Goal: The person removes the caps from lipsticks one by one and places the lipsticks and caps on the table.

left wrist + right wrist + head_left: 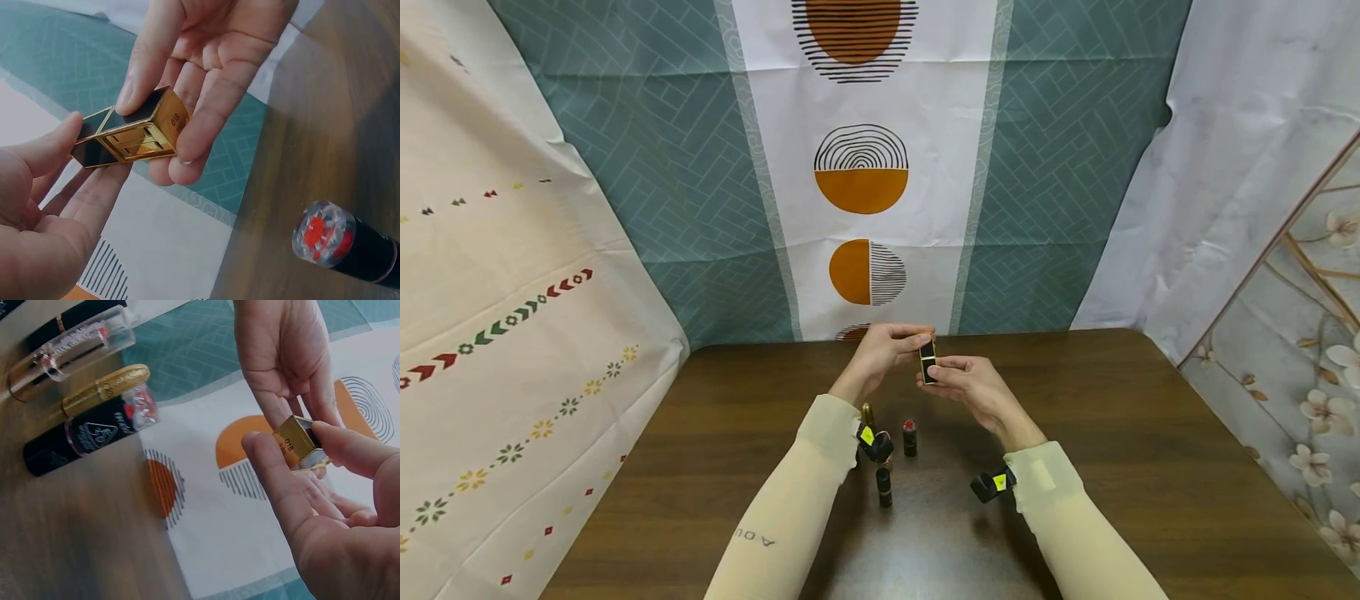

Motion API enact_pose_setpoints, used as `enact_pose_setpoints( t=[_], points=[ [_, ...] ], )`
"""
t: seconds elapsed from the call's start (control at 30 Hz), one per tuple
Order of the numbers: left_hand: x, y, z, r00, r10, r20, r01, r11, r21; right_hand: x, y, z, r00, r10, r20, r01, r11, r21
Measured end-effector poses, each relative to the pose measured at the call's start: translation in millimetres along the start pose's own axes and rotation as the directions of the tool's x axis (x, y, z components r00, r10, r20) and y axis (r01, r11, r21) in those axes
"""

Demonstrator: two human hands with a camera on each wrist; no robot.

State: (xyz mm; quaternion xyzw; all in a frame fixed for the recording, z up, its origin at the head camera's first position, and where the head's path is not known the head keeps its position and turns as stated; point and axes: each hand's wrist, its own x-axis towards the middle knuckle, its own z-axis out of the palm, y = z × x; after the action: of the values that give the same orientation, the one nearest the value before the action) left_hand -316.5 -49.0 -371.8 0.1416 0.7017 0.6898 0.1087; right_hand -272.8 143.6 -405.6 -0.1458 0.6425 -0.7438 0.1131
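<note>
Above the far part of the table, both hands hold a black lipstick with gold edges (928,371). My left hand (886,353) pinches its upper end between thumb and fingers. The right hand (973,385) grips the lower end, thumb on one side and fingers on the other. In the left wrist view the lipstick (132,132) lies slanted, with a gold band round its middle and a gold end face marked with a small number. The two black parts sit in line with each other.
Below the hands, a black lipstick with a clear red-tinted top (910,439) stands on the brown table (737,467). Near it are a gold tube (867,415), a dark tube (883,489) and a clear-cased tube (75,349). A patterned curtain (700,167) hangs behind the table.
</note>
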Motion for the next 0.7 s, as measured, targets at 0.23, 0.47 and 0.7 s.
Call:
enact_pose_setpoints(
  t=[0.23, 0.47, 0.7],
  points=[
    [-0.6, 5.2, 1.9, 1.000, -0.004, -0.020, 0.004, 1.000, -0.001, -1.4, -4.5, -0.5, 1.000, -0.010, -0.003, 0.010, 0.999, -0.032],
    [1.2, 4.7, 4.2, 1.000, -0.004, -0.029, 0.004, 1.000, -0.024, -2.5, -6.2, -0.9, 1.000, -0.005, -0.018, 0.004, 0.998, -0.068],
    [1.3, 5.5, 7.7, 1.000, 0.006, -0.015, -0.006, 0.999, -0.036, -5.8, -8.8, 1.0, 0.999, 0.009, -0.048, -0.012, 0.997, -0.081]
  ],
)
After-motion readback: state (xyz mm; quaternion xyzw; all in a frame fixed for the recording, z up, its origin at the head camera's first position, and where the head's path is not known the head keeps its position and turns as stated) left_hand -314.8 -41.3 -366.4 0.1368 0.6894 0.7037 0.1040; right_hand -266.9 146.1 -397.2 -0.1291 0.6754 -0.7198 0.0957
